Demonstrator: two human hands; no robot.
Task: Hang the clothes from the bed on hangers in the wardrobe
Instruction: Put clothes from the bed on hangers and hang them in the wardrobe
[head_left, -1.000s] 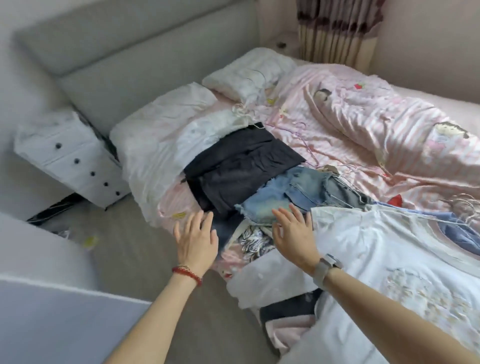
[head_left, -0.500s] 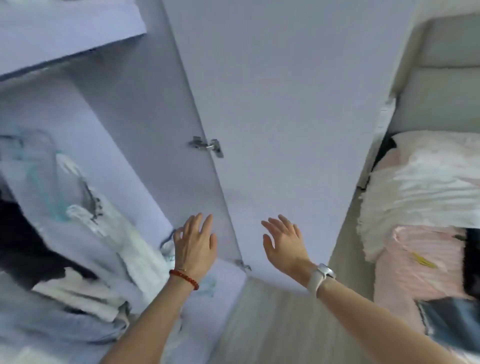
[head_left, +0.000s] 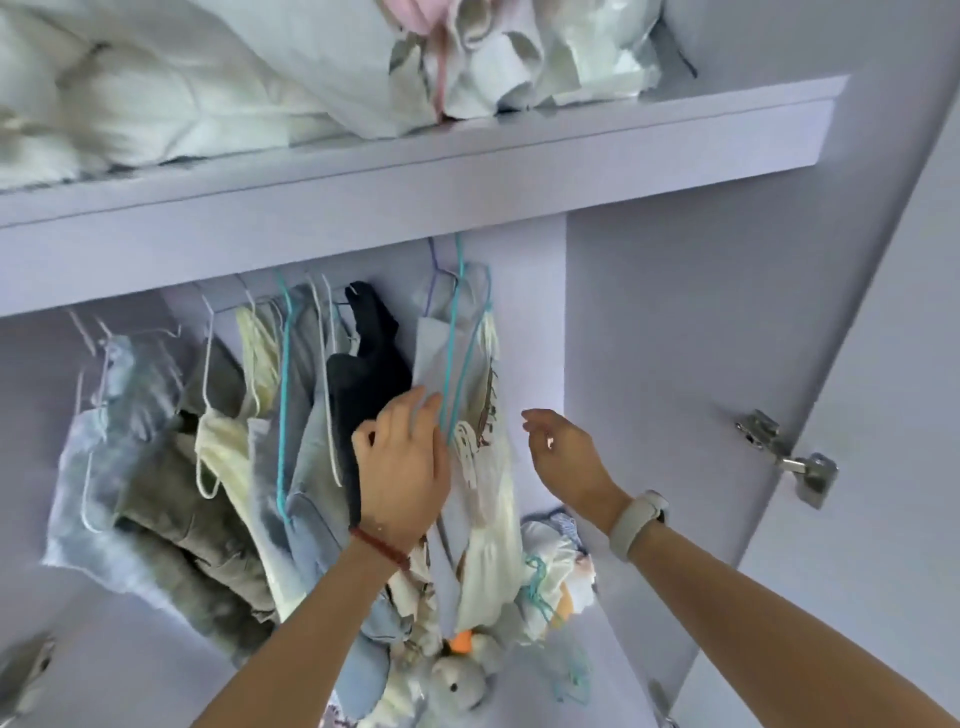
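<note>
A lavender shelf (head_left: 467, 156) spans the wardrobe (head_left: 675, 312), piled with rumpled white bedding (head_left: 156, 93) and crumpled pale bags (head_left: 545, 52). On the wardrobe floor (head_left: 545, 691), a grey plush toy (head_left: 457, 686) lies among loose turquoise hangers (head_left: 571, 680).

Bedding (head_left: 156, 98) on shelf (head_left: 467, 156) above hanging clothes (head_left: 291, 426)

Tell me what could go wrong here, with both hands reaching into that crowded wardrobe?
1. The left hand pushes among tightly packed garments near the thin teal wire hanger; a tug might unhook a neighbouring hanger.
2. The bulky white bedding bulges over the pale lilac shelf edge above and may slide down if jolted.
3. The empty right hand is near the metal door hinge, which could catch a sleeve.
</note>
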